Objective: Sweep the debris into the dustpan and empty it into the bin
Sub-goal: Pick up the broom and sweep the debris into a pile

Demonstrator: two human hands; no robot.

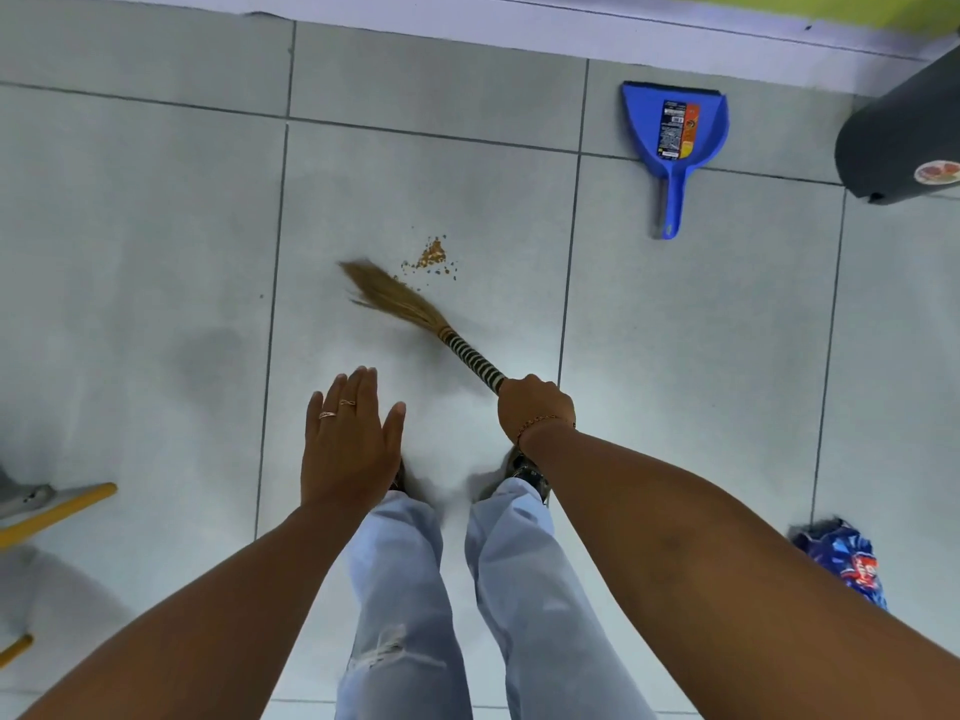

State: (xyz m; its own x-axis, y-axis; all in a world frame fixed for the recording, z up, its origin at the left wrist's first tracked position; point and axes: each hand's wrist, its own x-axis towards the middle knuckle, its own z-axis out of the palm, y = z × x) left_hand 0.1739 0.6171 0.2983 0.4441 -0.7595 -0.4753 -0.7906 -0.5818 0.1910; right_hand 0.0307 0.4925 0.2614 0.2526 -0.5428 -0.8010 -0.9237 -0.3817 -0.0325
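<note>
Right hand [535, 410] is closing around the striped handle of one broom [415, 314], whose long axis is running from that hand up and to the left, with the straw bristles ending on the floor [156, 226]. Left hand [350, 439] is hovering flat, fingers spread and holding nothing (two rings are showing on it). One small pile of debris [432, 257], brown crumbs with a few strays around it, is lying just beside the bristle tips, on their upper right side. One blue dustpan [675, 142] is resting well apart from the pile, farther up and to the right, its handle pointing back toward the person and its mouth facing the wall [519, 23]. One dark bin [898, 142] is sitting near the dustpan, at the right edge. The coming stroke is therefore judged to be running rightward and away from the person, since the bristles are lying on the far side of the pile from the dustpan; the right hand is the nearer one to it. The pan itself is likely needing to be turned or brought to the pile first, because its open end is facing away.
</note>
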